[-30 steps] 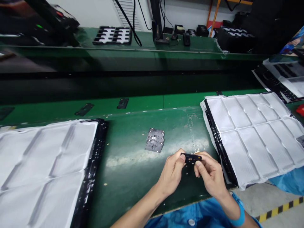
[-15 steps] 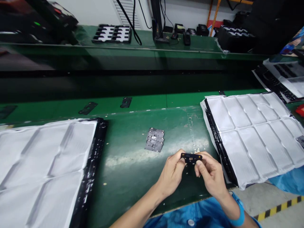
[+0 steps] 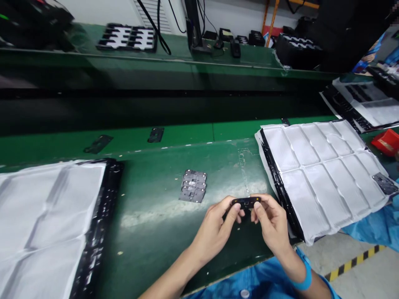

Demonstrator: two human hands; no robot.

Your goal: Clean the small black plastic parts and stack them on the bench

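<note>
A small flat black plastic part [image 3: 246, 203] with cutouts is held up between both hands, over the near edge of the green bench. My left hand [image 3: 218, 224] pinches its left end between thumb and fingers. At the other end, my right hand [image 3: 272, 222] grips it the same way, with a blue band [image 3: 304, 277] round that wrist. Beyond my left hand, a group of overlapping dark grey parts [image 3: 193, 186] lies flat on the bench. Their exact kind, like that of the held part, cannot be made out.
Stacked trays under white sheeting stand left [image 3: 52, 199] and right [image 3: 324, 174]; a grey part [image 3: 385, 183] rests on the right stack. Loose black parts [image 3: 99, 144] lie on the green strip behind. A red object [image 3: 386, 142] sits far right. A shelf [image 3: 174, 60] runs across the back.
The held part has tilted, showing its face more edge-on, and both hands still grip it. The whole view has shifted slightly, so the bench things appear further left.
</note>
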